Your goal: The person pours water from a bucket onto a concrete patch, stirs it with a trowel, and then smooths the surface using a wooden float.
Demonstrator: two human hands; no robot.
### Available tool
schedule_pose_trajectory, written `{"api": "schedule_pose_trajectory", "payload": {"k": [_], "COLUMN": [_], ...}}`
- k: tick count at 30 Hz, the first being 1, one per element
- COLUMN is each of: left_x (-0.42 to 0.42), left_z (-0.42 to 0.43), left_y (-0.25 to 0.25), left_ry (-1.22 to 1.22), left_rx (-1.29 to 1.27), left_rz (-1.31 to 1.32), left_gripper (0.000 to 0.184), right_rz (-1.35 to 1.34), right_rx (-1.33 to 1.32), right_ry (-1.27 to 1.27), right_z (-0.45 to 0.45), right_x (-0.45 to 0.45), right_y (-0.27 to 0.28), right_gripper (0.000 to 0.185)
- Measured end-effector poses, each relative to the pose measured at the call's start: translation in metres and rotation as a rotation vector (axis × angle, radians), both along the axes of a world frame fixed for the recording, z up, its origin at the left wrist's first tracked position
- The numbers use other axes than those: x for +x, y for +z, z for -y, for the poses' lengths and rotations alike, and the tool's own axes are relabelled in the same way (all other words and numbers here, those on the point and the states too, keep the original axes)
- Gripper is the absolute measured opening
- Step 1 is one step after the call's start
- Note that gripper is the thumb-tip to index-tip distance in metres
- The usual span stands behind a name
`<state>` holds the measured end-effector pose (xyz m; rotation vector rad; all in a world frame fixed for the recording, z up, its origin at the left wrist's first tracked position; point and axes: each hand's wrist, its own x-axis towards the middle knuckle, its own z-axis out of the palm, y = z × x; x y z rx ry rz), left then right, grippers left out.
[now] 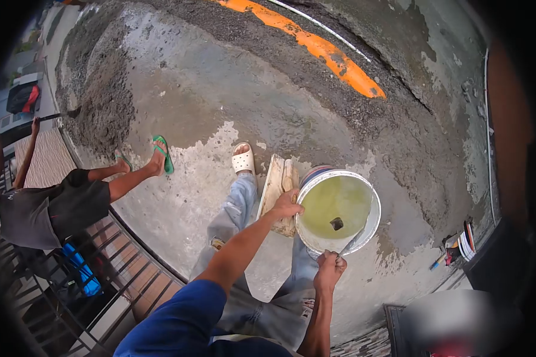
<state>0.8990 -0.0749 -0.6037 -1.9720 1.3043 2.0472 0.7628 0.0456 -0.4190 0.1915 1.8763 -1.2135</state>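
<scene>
A white bucket (372, 229) of cloudy yellow-green water (333, 199) stands between my legs, and a small dark piece (337, 224) shows in the water. My left hand (287, 205) is closed round the handle of a wooden float (273, 184), against the bucket's left rim. At the near rim, my right hand (329, 271) is closed on a thin grey trowel (355, 241) that slants over the edge into the bucket. The trowel's far end is hard to make out.
Wet mortar (393, 143) covers the ground ahead, with an orange pipe (315, 44) partly buried. A co-worker in green slippers (162, 153) stands left by a sand heap (104, 95), holding a long-handled tool. A metal railing (125, 285) lies near left; coloured tools (452, 250) are at right.
</scene>
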Motion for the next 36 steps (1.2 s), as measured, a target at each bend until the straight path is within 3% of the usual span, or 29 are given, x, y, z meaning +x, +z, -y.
{"api": "schedule_pose_trajectory", "payload": {"k": [2,3,5,8,10,12,13,15,16,18,24,32,36], "left_x": [-0.002,-0.003,-0.001,0.003,0.022,0.045,0.057,0.078,0.088,0.112,0.187,0.278,0.316], "left_z": [0.011,0.015,0.000,0.031,0.031,0.044,0.053,0.066,0.074,0.089,0.150,0.245,0.287], "left_y": [0.008,0.015,-0.019,-0.005,-0.005,0.017,0.028,0.044,0.050,0.059,0.067,0.010,0.002], "left_ry": [-0.142,-0.135,-0.100,-0.096,-0.078,0.075,0.052,0.303,0.271,0.461,0.721,0.648,0.499], "left_rx": [0.114,0.109,0.009,-0.009,-0.068,0.103,0.103,0.130,0.137,0.170,0.034,-0.199,-0.131], "left_rz": [-0.041,-0.009,-0.017,-0.052,-0.039,-0.119,-0.130,-0.213,-0.229,-0.241,-0.318,-0.333,-0.307], "left_gripper": [0.069,0.070,0.067,0.070,0.071,0.064,0.064,0.050,0.050,0.045,0.047,0.044,0.050], "right_rz": [-0.032,-0.034,-0.062,-0.149,-0.035,-0.029,-0.012,0.008,0.012,-0.009,-0.050,-0.068,-0.070], "right_rx": [0.002,-0.008,-0.043,-0.095,-0.048,-0.055,-0.054,-0.070,-0.094,-0.060,-0.114,-0.157,-0.176], "right_ry": [0.062,0.095,0.048,-0.030,0.106,0.112,0.175,0.283,0.335,0.391,0.610,0.606,0.569], "right_z": [0.002,0.003,0.006,0.035,0.051,0.069,0.080,0.102,0.115,0.144,0.226,0.315,0.325], "right_x": [-0.002,-0.002,-0.001,0.003,0.011,0.025,0.032,0.046,0.052,0.066,0.127,0.206,0.239], "right_y": [0.003,0.008,0.007,0.007,0.023,0.027,0.030,0.039,0.043,0.050,0.037,-0.004,-0.018], "right_gripper": [0.040,0.038,0.036,0.031,0.030,0.030,0.032,0.035,0.036,0.037,0.037,0.040,0.039]}}
